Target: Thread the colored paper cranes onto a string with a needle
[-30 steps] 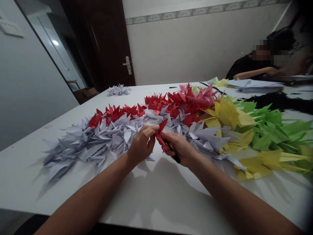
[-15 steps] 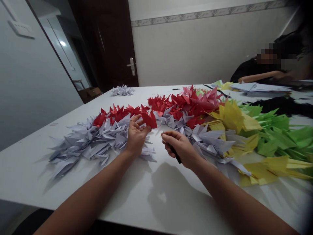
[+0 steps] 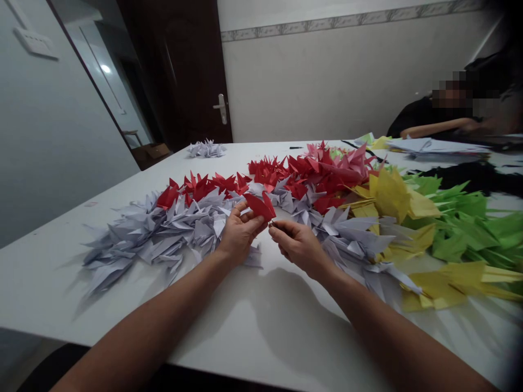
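Observation:
My left hand (image 3: 244, 231) pinches a red folded paper crane (image 3: 262, 207) between thumb and fingers, just above the table. Close at its right, my right hand (image 3: 300, 245) is closed round a slim black-handled tool with a thin tip (image 3: 271, 224). That tip is at the lower edge of the red paper; whether it touches cannot be made out. Most of the tool is hidden in my fingers. Behind and left of my hands spreads a heap of white paper cranes (image 3: 180, 234), with red cranes (image 3: 196, 188) along its far side.
Right of my hands lie yellow cranes (image 3: 388, 196) and green cranes (image 3: 482, 223). Pink cranes (image 3: 353, 163) sit farther back on the white table (image 3: 294, 326). A small white pile (image 3: 206, 148) stands at the far left. Across the table, a person (image 3: 417, 120) leans near stacked paper sheets (image 3: 435, 146).
My left hand has moved right with the red paper crane, bringing it to the tool's tip. The black handle, visible below my right hand before, is now mostly hidden.

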Demonstrator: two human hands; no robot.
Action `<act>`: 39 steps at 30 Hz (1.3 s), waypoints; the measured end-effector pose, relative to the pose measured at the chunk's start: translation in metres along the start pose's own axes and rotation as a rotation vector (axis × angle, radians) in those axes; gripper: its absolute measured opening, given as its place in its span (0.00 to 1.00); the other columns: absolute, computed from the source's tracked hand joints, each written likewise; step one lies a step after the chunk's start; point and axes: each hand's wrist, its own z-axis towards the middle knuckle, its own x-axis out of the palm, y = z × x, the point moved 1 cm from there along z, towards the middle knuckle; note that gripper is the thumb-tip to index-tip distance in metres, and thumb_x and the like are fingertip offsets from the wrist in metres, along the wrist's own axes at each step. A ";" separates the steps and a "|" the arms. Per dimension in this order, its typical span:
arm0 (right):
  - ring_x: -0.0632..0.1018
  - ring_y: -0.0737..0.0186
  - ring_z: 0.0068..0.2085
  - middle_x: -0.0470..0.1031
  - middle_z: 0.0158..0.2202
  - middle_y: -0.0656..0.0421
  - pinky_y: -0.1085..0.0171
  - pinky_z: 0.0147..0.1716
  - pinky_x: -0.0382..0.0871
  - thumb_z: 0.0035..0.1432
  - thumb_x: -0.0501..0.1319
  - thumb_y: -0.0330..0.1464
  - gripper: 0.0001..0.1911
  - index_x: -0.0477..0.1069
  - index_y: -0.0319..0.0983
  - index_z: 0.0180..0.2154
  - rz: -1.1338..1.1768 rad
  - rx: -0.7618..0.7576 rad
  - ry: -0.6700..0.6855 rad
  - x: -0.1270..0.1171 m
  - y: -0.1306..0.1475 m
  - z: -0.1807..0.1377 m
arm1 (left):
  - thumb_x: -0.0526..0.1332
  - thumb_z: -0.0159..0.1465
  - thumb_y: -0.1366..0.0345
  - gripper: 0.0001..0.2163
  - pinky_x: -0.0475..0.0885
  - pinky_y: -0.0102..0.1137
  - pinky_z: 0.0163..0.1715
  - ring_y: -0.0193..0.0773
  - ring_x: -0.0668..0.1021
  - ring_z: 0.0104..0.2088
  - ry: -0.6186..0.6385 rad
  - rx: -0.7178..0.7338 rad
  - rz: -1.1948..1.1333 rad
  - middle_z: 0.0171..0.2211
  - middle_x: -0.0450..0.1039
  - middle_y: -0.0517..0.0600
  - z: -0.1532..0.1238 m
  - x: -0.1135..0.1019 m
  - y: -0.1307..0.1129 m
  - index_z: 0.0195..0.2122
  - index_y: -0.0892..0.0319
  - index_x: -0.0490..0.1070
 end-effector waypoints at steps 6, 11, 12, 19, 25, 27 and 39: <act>0.62 0.71 0.18 0.59 0.18 0.66 0.70 0.16 0.54 0.55 0.58 0.42 0.13 0.68 0.40 0.26 -0.023 -0.018 0.018 -0.001 -0.006 0.003 | 0.72 0.43 0.71 0.24 0.71 0.30 0.37 0.34 0.78 0.32 0.014 0.000 -0.006 0.30 0.76 0.47 -0.002 0.004 0.000 0.41 0.59 0.64; 0.61 0.71 0.18 0.59 0.18 0.66 0.70 0.17 0.54 0.56 0.57 0.41 0.13 0.68 0.39 0.26 -0.030 -0.021 0.027 0.000 -0.006 0.002 | 0.71 0.43 0.72 0.24 0.70 0.30 0.37 0.34 0.78 0.32 0.012 -0.019 -0.010 0.30 0.76 0.47 -0.002 0.003 -0.001 0.40 0.59 0.64; 0.62 0.71 0.18 0.59 0.18 0.66 0.70 0.17 0.54 0.56 0.57 0.41 0.13 0.68 0.39 0.26 -0.034 -0.023 0.030 0.000 -0.006 0.002 | 0.71 0.43 0.72 0.24 0.70 0.30 0.37 0.34 0.78 0.32 0.012 -0.021 -0.009 0.31 0.76 0.48 -0.002 0.003 -0.002 0.41 0.59 0.64; 0.61 0.72 0.18 0.60 0.17 0.65 0.70 0.17 0.53 0.57 0.55 0.41 0.15 0.64 0.39 0.23 -0.114 -0.077 0.014 -0.001 -0.004 0.003 | 0.71 0.44 0.71 0.24 0.71 0.31 0.38 0.34 0.77 0.33 0.025 -0.018 0.004 0.31 0.76 0.47 -0.003 0.002 0.000 0.40 0.59 0.64; 0.61 0.72 0.19 0.57 0.20 0.66 0.70 0.18 0.53 0.57 0.54 0.41 0.13 0.64 0.38 0.27 -0.177 -0.027 0.055 0.000 -0.006 0.003 | 0.68 0.48 0.67 0.23 0.72 0.28 0.31 0.34 0.77 0.32 -0.084 0.269 0.267 0.34 0.73 0.47 0.013 -0.015 -0.025 0.44 0.57 0.63; 0.61 0.71 0.20 0.56 0.19 0.66 0.70 0.19 0.53 0.56 0.54 0.40 0.13 0.62 0.39 0.25 -0.221 -0.003 0.076 0.001 -0.007 0.003 | 0.65 0.50 0.68 0.20 0.72 0.27 0.28 0.33 0.75 0.30 -0.155 0.530 0.524 0.35 0.71 0.48 0.020 -0.027 -0.043 0.45 0.58 0.64; 0.58 0.71 0.20 0.54 0.17 0.67 0.69 0.20 0.49 0.54 0.54 0.39 0.14 0.60 0.38 0.21 -0.282 -0.016 0.161 0.003 -0.015 0.006 | 0.58 0.55 0.73 0.11 0.63 0.45 0.51 0.47 0.71 0.47 -0.236 1.094 1.486 0.43 0.71 0.56 0.020 -0.038 -0.066 0.40 0.61 0.73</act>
